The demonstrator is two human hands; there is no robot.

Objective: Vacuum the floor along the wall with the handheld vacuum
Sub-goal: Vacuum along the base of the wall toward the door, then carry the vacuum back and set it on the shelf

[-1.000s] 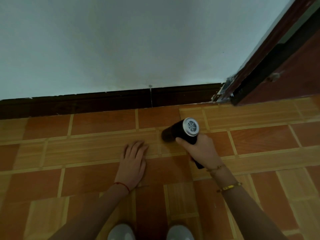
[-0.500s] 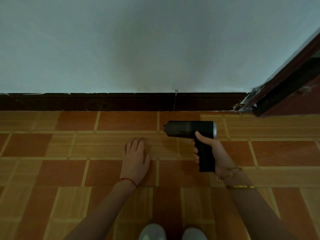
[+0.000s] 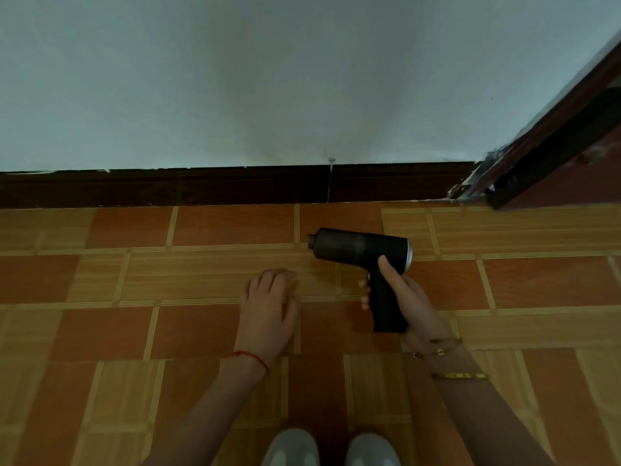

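A black handheld vacuum (image 3: 356,246) with a silver rear ring lies level just above the tiled floor (image 3: 208,230), its nozzle pointing left, a short way out from the dark skirting board (image 3: 201,186). My right hand (image 3: 403,297) grips its pistol handle from the right, thumb up against the barrel. My left hand (image 3: 268,306) rests flat on the tiles, palm down, to the left of the vacuum and not touching it. A pale wall (image 3: 268,79) rises above the skirting.
A dark red door frame (image 3: 551,136) slants down at the right and meets the floor at the skirting's right end. The toes of my two light shoes (image 3: 331,447) show at the bottom edge. Orange and wood-pattern tiles spread left and right.
The vacuum has turned from pointing toward the wall to lying sideways with its nozzle to the left. My view has shifted a little leftward. My left hand has stayed flat on the floor.
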